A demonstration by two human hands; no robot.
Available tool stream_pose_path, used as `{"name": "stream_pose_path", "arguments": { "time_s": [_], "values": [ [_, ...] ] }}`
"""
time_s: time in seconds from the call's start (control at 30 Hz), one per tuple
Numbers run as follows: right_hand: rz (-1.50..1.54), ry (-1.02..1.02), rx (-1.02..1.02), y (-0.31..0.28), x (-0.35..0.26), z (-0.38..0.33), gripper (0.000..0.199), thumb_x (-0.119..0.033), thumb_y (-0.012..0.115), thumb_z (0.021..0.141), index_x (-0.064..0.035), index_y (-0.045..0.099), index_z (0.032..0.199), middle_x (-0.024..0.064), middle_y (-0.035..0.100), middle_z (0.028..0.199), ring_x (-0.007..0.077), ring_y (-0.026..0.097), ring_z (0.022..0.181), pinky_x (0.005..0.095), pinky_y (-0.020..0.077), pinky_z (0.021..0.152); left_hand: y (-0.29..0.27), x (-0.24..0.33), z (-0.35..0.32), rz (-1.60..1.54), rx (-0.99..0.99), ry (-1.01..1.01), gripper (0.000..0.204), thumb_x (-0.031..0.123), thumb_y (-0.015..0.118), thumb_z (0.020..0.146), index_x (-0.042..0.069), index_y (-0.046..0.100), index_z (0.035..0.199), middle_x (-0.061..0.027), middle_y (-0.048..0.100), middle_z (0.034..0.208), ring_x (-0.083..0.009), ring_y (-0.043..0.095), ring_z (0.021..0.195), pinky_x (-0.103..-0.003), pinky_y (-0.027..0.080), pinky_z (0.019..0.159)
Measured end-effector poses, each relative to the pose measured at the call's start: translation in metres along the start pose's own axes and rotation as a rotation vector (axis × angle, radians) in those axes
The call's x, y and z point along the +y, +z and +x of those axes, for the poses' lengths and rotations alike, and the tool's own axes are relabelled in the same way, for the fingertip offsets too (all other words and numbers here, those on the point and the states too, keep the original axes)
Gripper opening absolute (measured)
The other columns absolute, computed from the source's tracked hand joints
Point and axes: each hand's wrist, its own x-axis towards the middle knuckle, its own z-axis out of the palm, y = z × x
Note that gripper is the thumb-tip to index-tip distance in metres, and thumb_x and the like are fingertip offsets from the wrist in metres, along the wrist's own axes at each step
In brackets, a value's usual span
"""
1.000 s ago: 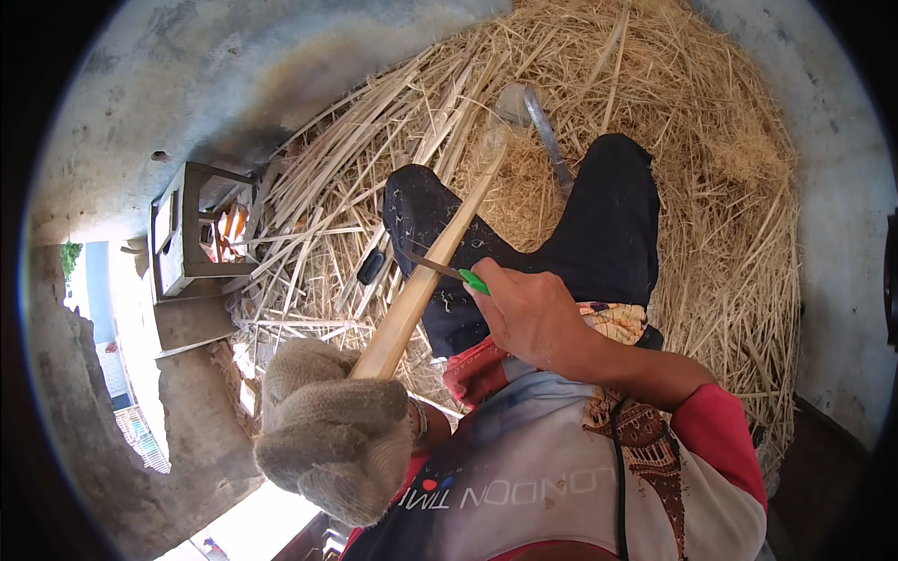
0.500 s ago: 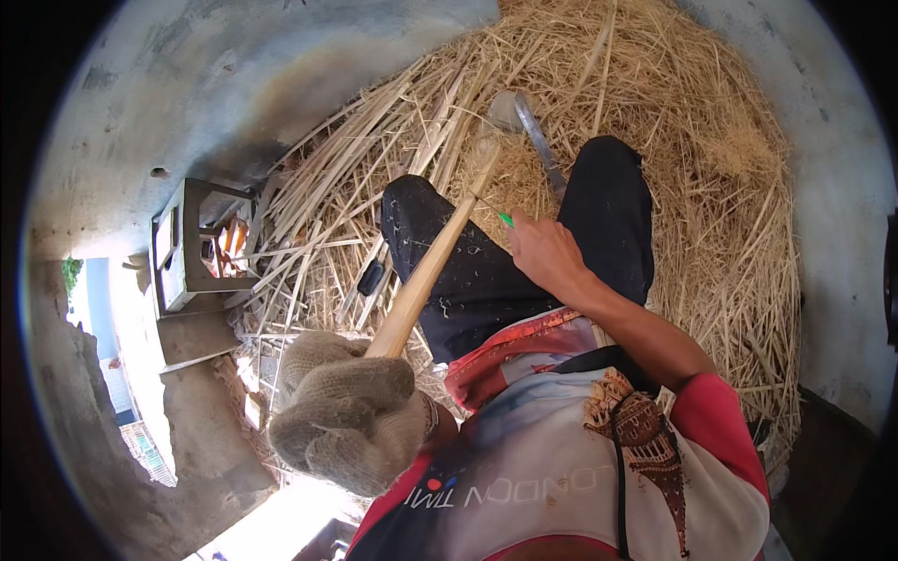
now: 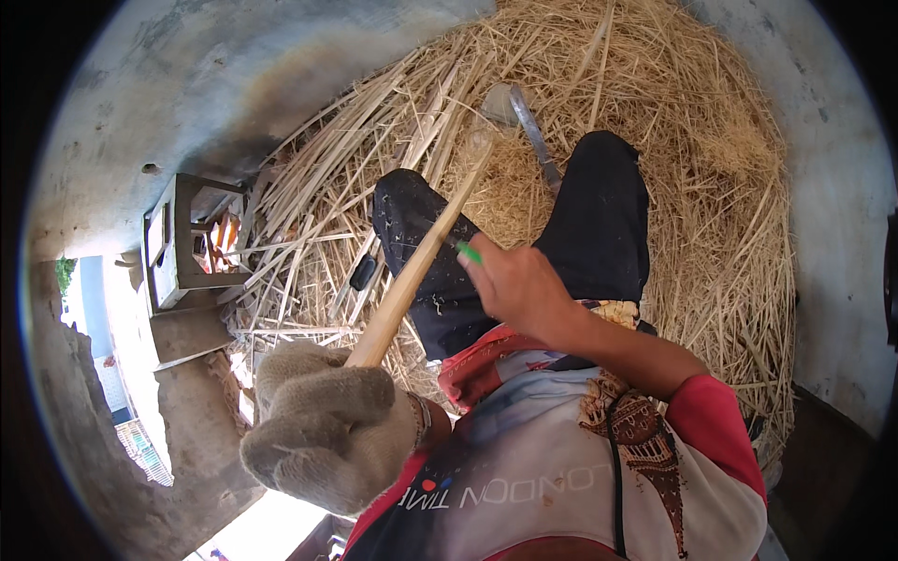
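Straw (image 3: 655, 140) covers the floor; gloved left hand (image 3: 327, 430) grips a wooden stick (image 3: 421, 262), right hand (image 3: 514, 285) clasps a green-handled tool (image 3: 468, 251).

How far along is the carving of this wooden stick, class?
Done: a heap of shavings already covers the ground, and the wooden stick looks pale and smooth. In hand: the gloved left hand grips the stick while the right hand works a green-handled tool against it. How much remains cannot be told.

Heaped straw (image 3: 711, 187), a long blade (image 3: 535, 131) on it (partly hidden), a small wooden stool (image 3: 178, 248) left.
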Motion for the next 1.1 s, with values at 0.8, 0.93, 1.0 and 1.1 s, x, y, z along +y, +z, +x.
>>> {"name": "stream_pose_path", "arguments": {
  "time_s": [0.8, 0.93, 1.0, 1.1],
  "values": [
    [-0.3, 0.279, 0.092, 0.02, 0.163, 0.05, 0.034, -0.033, 0.045, 0.103, -0.0015, 0.055, 0.095, 0.0298, 0.059, 0.071, 0.047, 0.062, 0.07, 0.0552, 0.0462, 0.059, 0.013, -0.004, 0.007, 0.128, 0.031, -0.001, 0.04, 0.008, 0.041, 0.097, 0.008, 0.041, 0.057, -0.0043, 0.043, 0.047, -0.0138, 0.046, 0.039, -0.023, 0.039, 0.037],
    [-0.012, 0.168, 0.066, -0.013, 0.072, 0.035, 0.025, -0.025, 0.048, 0.102, 0.0002, 0.051, 0.1, 0.0276, 0.062, 0.073, 0.0478, 0.062, 0.069, 0.0551, 0.0467, 0.062, 0.007, -0.014, 0.005, 0.19, 0.189, -0.112, 0.046, 0.026, 0.041, 0.103, 0.009, 0.05, 0.06, -0.0038, 0.043, 0.043, -0.0153, 0.047, 0.038, -0.03, 0.039, 0.039],
    [0.057, 0.031, 0.064, -0.014, 0.047, 0.024, 0.022, -0.024, 0.049, 0.102, -0.002, 0.05, 0.1, 0.0248, 0.057, 0.065, 0.0464, 0.06, 0.064, 0.0528, 0.0447, 0.057, -0.006, -0.014, 0.013, 0.091, -0.011, -0.016, 0.045, 0.022, 0.038, 0.103, 0.01, 0.044, 0.061, -0.0015, 0.037, 0.039, -0.0139, 0.039, 0.033, -0.03, 0.037, 0.036],
    [0.086, -0.091, 0.065, -0.016, 0.017, 0.013, 0.02, -0.021, 0.052, 0.101, -0.0018, 0.05, 0.098, 0.0236, 0.056, 0.063, 0.0453, 0.06, 0.062, 0.052, 0.0448, 0.056, 0.003, -0.005, 0.014, 0.198, 0.079, 0.041, 0.042, 0.018, 0.039, 0.097, 0.011, 0.035, 0.056, -0.0023, 0.034, 0.038, -0.0138, 0.033, 0.032, -0.029, 0.032, 0.036]
  ]
}}
